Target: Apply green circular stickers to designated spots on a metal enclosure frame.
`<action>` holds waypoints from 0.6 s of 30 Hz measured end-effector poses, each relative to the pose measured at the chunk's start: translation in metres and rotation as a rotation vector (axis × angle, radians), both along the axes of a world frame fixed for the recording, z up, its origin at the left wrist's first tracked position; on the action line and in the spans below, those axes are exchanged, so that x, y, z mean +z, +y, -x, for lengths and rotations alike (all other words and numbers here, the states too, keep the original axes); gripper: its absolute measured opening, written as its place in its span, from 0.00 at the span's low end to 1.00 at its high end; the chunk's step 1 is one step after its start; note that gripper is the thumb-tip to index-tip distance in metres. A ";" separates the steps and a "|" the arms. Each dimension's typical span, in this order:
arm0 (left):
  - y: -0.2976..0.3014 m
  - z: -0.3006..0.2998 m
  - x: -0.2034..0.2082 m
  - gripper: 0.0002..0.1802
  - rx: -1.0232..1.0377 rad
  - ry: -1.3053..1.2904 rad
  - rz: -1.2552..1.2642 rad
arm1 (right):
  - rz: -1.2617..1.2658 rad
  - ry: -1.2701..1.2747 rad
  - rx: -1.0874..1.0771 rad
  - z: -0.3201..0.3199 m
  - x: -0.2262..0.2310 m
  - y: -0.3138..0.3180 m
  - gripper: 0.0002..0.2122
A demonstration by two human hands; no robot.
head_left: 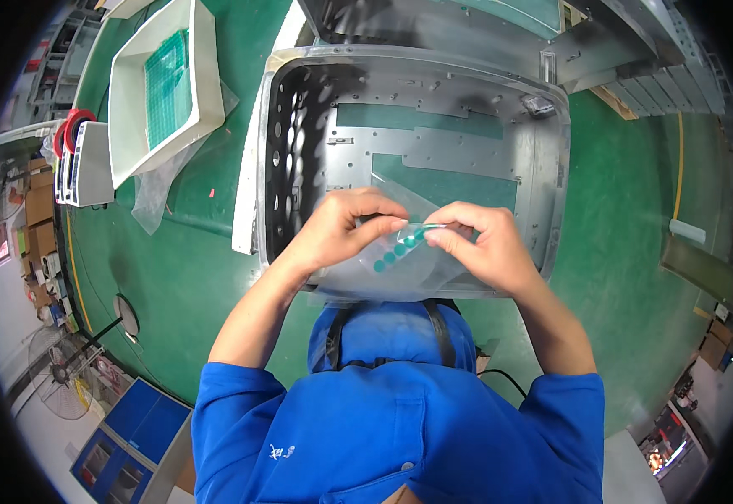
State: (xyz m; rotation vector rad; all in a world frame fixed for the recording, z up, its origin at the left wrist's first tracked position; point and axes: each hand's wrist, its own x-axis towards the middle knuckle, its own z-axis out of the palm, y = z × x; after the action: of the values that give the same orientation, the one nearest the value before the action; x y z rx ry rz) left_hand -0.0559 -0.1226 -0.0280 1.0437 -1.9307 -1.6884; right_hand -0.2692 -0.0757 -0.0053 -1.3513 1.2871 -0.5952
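A clear plastic sheet (pixel 425 267) with a row of round green stickers (pixel 389 257) is held up between my hands, over the near side of a grey metal housing (pixel 561 168). Thumb and forefinger of my left hand (pixel 337 225) are pinched at the sheet's upper edge, close to the stickers. My right hand (pixel 491 246) grips the same sheet at the upper end of the sticker row, its fingers curled and partly covering it. Beneath, the housing lies open side up, with many small holes and cut-outs in its floor.
A white bin (pixel 207 101) holding a green gridded sheet (pixel 167 88) stands at the far left. Beside it are rolls of red tape (pixel 77 126) on a white holder. More metal panels (pixel 602 55) rise beyond the housing. A fan (pixel 60 370) stands at the lower left.
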 end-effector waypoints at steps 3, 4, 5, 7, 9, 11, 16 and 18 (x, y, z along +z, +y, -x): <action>-0.004 -0.018 0.005 0.23 0.003 0.188 0.054 | -0.219 -0.217 -0.151 -0.004 -0.002 -0.007 0.07; -0.003 -0.023 0.005 0.24 0.001 0.187 0.082 | -0.243 -0.233 -0.163 -0.006 -0.003 -0.008 0.07; 0.000 -0.027 0.005 0.25 0.000 0.183 0.112 | -0.263 -0.230 -0.185 -0.008 -0.003 -0.009 0.07; 0.004 -0.032 0.003 0.27 -0.003 0.178 0.176 | -0.316 -0.212 -0.217 -0.013 -0.002 -0.008 0.07; 0.004 -0.033 -0.004 0.19 0.048 0.178 0.295 | -0.308 -0.254 -0.189 -0.019 0.001 -0.005 0.07; 0.006 -0.033 -0.010 0.14 0.121 0.186 0.280 | -0.133 -0.135 -0.179 -0.025 0.004 0.000 0.07; 0.013 -0.030 -0.011 0.08 0.201 0.239 0.131 | 0.658 0.324 0.000 -0.040 -0.001 0.003 0.08; 0.017 -0.028 -0.010 0.09 0.271 0.283 -0.107 | 0.918 0.463 0.046 -0.043 -0.006 0.002 0.11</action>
State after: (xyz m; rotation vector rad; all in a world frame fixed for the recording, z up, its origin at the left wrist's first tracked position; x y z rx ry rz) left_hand -0.0277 -0.1056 -0.0385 0.9917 -1.4669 -1.6939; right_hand -0.2266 -0.0738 -0.0109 -2.3717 1.3895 -0.9360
